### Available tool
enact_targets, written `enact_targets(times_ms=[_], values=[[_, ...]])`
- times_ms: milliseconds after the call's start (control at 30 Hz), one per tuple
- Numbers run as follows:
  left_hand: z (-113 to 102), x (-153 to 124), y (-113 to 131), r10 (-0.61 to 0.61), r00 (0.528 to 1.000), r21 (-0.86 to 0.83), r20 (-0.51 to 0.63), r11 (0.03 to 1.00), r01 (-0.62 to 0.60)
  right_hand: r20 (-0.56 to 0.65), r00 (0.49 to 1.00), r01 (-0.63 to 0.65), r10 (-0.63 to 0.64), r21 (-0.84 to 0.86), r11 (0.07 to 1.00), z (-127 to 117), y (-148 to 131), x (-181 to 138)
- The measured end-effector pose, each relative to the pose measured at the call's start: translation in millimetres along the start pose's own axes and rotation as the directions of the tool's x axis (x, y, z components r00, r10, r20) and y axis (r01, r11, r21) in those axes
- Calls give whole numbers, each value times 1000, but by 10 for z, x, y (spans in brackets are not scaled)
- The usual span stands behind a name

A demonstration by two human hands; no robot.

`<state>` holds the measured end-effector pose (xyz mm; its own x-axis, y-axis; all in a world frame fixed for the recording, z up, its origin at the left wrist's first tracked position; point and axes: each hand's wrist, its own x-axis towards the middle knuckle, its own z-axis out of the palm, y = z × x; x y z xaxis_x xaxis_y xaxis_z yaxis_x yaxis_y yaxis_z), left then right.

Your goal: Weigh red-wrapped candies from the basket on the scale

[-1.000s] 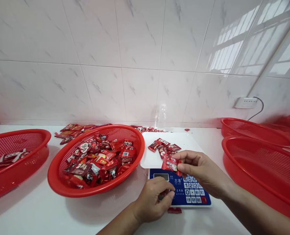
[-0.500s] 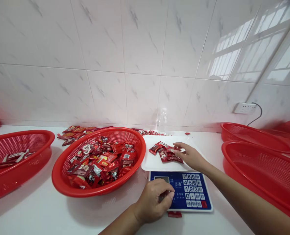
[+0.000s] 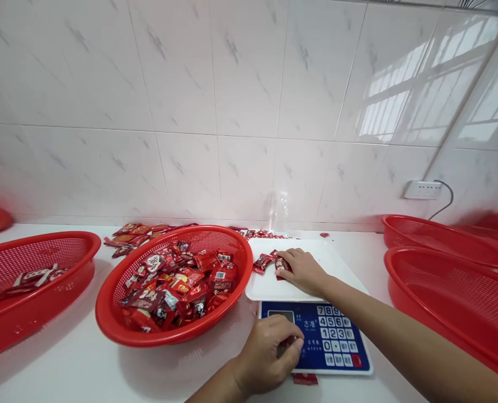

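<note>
My right hand (image 3: 303, 272) lies over several red candy packets (image 3: 282, 267) on the white scale tray (image 3: 333, 263), its fingers curled round them. Part of the pile is hidden under the palm, and one red packet (image 3: 262, 263) sticks out at its left. Below, my left hand (image 3: 269, 352) is held over the left part of the blue scale panel (image 3: 310, 336), partly covering its display (image 3: 280, 315). Its fingers are curled with the thumb pressed to them; whatever they hold, if anything, I cannot make out.
A red basket (image 3: 102, 305) full of mixed candy packets stands left of the scale. Another red basket (image 3: 64, 319) is at far left, more baskets (image 3: 404, 280) at right. Loose packets (image 3: 127, 238) lie along the wall. One packet (image 3: 305, 379) pokes out under the scale's front edge.
My right hand has moved left and down over the packets on the tray, covering most of them. My left hand keeps its curled pose over the panel. The view has tilted up slightly.
</note>
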<state>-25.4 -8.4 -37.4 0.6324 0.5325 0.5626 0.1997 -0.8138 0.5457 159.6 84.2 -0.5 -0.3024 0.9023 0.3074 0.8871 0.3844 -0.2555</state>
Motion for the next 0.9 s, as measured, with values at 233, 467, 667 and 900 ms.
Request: enact_targets(times_ms=[233,467,667,900], values=[[-4,20,17,12,1000,24,0,1000,-12,-75,997,-9,6,-49,999,-14,35,9],[-11,16,-18,14,1000,23,15,1000,-15,-192,975,-101,112,66,993,-92,93,50],[-13,16,-34,4,1000,28,-16,1000,-4,-339,910,-188,241,183,965,-433,332,-179],[-8,16,-17,48,999,40,8,998,-49,-495,776,-402,390,87,911,-1023,929,-1064]])
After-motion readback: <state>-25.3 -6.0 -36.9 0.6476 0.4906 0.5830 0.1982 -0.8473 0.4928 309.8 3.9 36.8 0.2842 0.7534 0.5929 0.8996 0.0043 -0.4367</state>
